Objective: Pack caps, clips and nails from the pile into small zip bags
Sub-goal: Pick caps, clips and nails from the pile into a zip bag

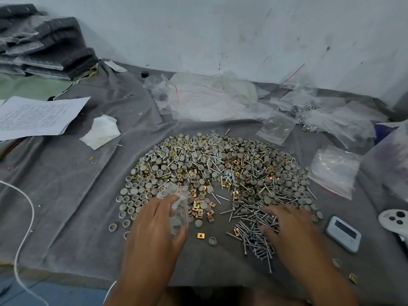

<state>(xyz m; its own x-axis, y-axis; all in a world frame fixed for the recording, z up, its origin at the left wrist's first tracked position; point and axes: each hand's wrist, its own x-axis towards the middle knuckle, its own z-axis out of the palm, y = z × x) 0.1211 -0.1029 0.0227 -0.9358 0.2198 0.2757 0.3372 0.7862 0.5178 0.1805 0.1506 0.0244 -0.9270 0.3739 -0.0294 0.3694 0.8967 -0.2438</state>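
A wide pile [216, 168] of grey round caps, brass square clips and steel nails covers the grey cloth in front of me. My left hand [154, 230] grips a small clear zip bag [177, 206] with several grey caps inside, at the pile's near left edge. My right hand [287, 228] lies palm down with spread fingers on a heap of nails [254, 235] at the pile's near right. Whether its fingers pinch any nail is hidden. Loose brass clips [199, 209] lie between my hands.
A stack of empty zip bags [333, 171] lies right of the pile, filled bags [309, 113] and loose plastic behind it. A white timer [343, 234] and a white device [395, 219] sit at the right. Papers [37, 115] and a tissue [100, 131] lie at the left.
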